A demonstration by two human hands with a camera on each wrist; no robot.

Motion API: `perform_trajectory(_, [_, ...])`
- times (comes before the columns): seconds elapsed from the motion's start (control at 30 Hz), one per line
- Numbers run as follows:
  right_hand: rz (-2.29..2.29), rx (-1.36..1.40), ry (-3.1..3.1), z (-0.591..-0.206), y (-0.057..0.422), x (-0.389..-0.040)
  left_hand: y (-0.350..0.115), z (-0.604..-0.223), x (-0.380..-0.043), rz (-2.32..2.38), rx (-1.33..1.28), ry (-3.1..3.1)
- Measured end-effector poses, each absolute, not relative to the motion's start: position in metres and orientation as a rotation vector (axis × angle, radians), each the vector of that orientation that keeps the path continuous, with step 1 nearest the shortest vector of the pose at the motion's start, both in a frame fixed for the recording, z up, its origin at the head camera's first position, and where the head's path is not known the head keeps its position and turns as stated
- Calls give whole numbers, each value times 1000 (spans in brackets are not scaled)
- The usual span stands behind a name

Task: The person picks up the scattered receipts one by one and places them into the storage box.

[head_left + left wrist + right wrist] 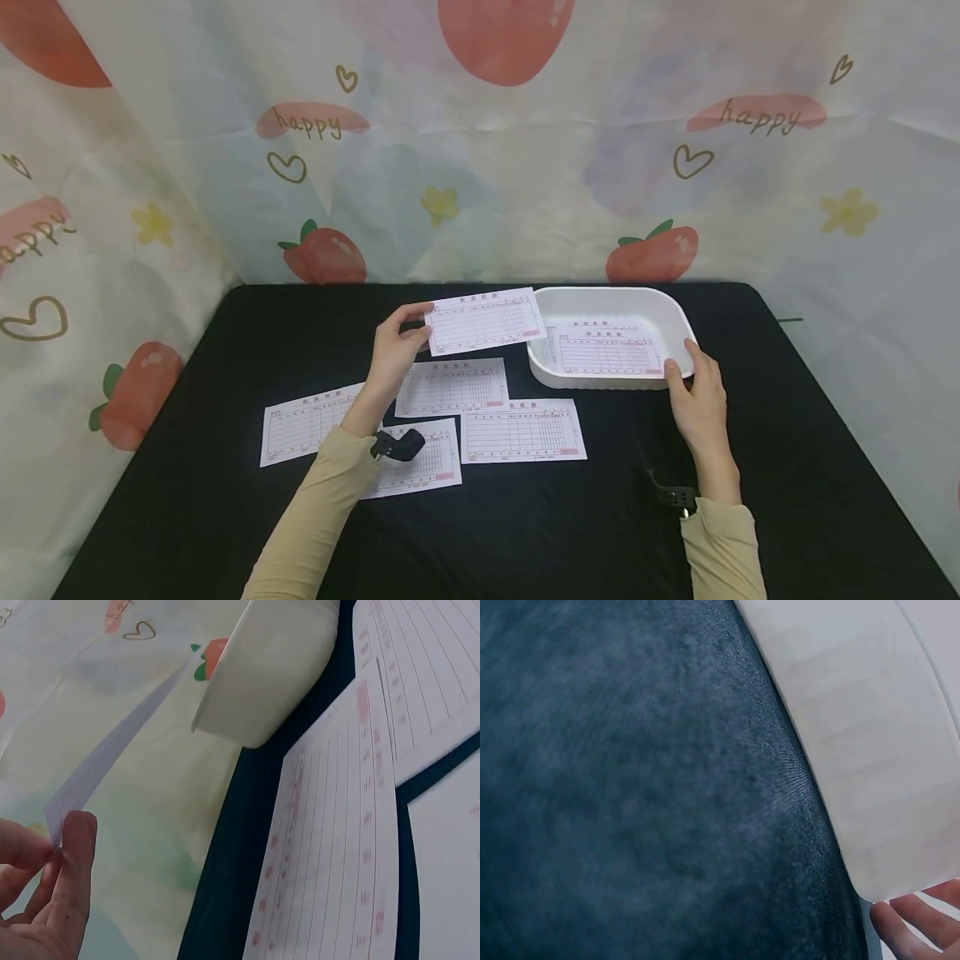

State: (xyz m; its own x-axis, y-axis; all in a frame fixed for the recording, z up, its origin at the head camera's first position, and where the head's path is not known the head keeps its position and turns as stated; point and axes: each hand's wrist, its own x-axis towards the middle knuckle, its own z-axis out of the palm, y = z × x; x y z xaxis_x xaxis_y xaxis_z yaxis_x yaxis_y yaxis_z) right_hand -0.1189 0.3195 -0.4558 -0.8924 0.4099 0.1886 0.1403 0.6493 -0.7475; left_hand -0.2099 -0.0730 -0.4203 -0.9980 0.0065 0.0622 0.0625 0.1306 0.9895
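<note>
Your left hand (393, 346) pinches the raised slip (486, 322) by its left end; the free end is near the left rim of the tray (592, 382). Your right hand (701, 398) grips the tray's corner: hold it steady, and pinch lightly to avoid creases.

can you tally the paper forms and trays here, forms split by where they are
Paper forms lying on the black table: 4
Paper form held in the left hand: 1
Paper forms visible in the white tray: 2 (any underneath would be hidden)
White tray: 1
Total visible: 8
</note>
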Motion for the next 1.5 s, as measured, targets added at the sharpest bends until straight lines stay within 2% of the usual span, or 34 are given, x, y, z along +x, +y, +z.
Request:
perform_trajectory(0.5, [1118, -439, -2534, -456, 320, -118, -22, -413, -220, -2158, -281, -2337])
perform_trajectory(1.03, [1108, -432, -2532, -455, 320, -119, 37, -404, -230, -2207, -380, -2419])
perform_trajectory(1.5, [1108, -421, -2529, -454, 320, -120, 72, -402, -234, -1909, -578, -2664])
